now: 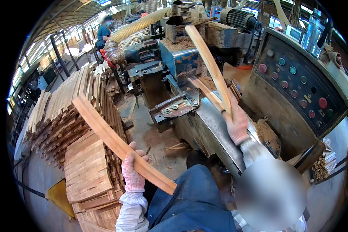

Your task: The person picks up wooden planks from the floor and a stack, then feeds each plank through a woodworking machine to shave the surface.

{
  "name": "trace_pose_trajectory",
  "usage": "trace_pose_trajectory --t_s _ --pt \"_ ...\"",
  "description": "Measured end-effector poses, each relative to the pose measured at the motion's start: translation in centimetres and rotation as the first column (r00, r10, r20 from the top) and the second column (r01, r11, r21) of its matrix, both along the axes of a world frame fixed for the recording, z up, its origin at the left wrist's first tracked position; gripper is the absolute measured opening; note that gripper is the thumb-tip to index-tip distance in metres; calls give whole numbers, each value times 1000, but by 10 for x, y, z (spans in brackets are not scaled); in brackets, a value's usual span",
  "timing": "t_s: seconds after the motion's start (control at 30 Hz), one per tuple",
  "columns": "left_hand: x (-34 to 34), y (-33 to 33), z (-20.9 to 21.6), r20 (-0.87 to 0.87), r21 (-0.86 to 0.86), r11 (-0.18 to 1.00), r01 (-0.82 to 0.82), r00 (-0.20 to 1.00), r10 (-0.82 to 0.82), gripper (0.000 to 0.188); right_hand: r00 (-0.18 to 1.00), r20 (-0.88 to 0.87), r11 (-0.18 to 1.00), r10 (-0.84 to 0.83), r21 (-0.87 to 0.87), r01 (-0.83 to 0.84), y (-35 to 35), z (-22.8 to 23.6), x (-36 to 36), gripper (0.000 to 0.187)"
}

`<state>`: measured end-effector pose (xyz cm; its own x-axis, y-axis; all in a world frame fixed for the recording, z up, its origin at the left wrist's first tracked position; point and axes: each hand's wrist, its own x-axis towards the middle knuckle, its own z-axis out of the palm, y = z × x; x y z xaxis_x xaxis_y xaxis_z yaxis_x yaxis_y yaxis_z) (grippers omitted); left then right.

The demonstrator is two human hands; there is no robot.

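Note:
My left hand [134,170], in a pale pinkish work glove, is closed around a slightly curved wooden strip [104,131]. The strip slants over the stacked wood toward my lap. My right hand [237,125], gloved too, is closed on the lower end of another curved strip [210,63], whose far end rises in front of the machine's blue housing [178,60]. Beside it a shorter-looking wooden piece [207,92] reaches over the metal bed [220,125] toward the same hand; whether my fingers also hold it, I cannot tell. A blurred patch hides part of my right arm.
Stacked wooden strips [87,168] stand at my left, with a taller pile [62,112] behind. A control panel [297,83] with coloured buttons leans at the right. A ribbed hose [139,25] runs behind the machine. Far left, a person [103,34] stands.

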<state>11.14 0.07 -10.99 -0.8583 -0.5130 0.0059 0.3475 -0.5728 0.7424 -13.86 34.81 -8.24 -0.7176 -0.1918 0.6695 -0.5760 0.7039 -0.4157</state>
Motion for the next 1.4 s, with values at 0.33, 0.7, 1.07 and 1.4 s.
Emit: trace_pose_trajectory --t_s 0.33,0.7,1.07,1.4 --pt "-24 1 -64 75 116 989 -93 994 85 66 988 91 853 -124 518 59 154 34 273 42" --pt "7 -16 -53 170 146 970 -195 971 169 57 983 23 829 180 534 -164 58 6 60 32" --pt "-62 9 -4 -12 210 969 -127 991 132 61 871 107 860 479 142 -490 -93 22 10 48" --pt "-70 107 -7 55 -319 916 241 970 -236 85 953 271 933 -132 360 27 75 20 240 64"
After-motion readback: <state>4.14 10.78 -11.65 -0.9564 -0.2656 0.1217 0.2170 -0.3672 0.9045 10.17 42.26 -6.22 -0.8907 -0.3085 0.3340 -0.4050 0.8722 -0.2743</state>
